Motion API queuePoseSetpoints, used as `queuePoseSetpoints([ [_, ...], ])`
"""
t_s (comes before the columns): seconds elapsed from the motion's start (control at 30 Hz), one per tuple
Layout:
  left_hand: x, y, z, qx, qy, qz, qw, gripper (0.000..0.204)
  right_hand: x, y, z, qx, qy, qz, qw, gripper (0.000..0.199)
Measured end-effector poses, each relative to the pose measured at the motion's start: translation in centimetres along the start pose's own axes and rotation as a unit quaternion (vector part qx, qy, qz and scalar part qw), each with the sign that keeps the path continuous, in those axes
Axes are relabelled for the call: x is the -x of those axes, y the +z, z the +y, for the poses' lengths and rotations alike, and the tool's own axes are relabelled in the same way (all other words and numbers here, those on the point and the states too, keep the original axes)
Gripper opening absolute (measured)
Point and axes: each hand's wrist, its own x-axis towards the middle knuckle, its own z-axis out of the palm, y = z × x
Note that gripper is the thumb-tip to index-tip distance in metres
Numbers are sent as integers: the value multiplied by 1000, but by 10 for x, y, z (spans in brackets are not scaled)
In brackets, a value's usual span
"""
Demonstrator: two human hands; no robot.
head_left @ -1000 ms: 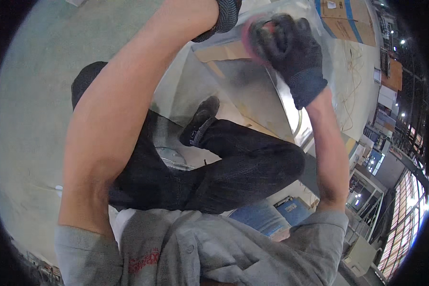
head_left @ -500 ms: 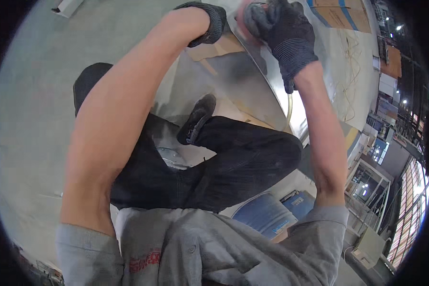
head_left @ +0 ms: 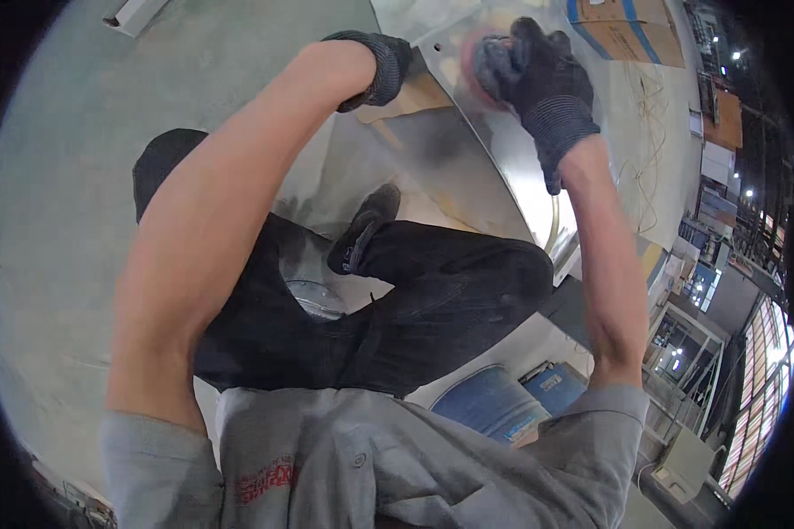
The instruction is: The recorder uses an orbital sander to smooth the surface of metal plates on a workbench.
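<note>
A sander with a round reddish pad [head_left: 475,66] lies against the bright sheet-metal panel [head_left: 507,145] at the upper middle. My right hand [head_left: 551,88], in a dark knit glove, is wrapped round its top from above. A pale yellowish hose [head_left: 555,216] hangs from below that wrist. My left hand [head_left: 386,70], gloved too, is at the panel's left edge, with the wrist bent; its fingers are hidden, so whether it grips the edge does not show. Brown cardboard [head_left: 419,97] shows under the panel beside it.
My bent legs [head_left: 450,273] are close below the panel. A cardboard box with blue tape [head_left: 631,31] stands at the upper right, thin yellowish cord [head_left: 648,141] on the floor below it. A blue drum [head_left: 490,401] is behind my right knee, and a white bar [head_left: 137,13] lies far left.
The sander and my right hand have come slightly nearer to me and to the right across the panel. My left hand also sits a little lower in the view.
</note>
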Motion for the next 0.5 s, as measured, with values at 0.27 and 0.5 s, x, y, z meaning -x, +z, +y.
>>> queuePoseSetpoints([
  [0.27, -4, 12, -2, 28, 10, 45, 999, 28, -7, -7, -12, -27, 38, 0, 999, 48],
  [0.5, 10, 0, 11, -4, 4, 20, 1000, 45, 10, -22, -19, 4, 22, -28, 999, 43],
])
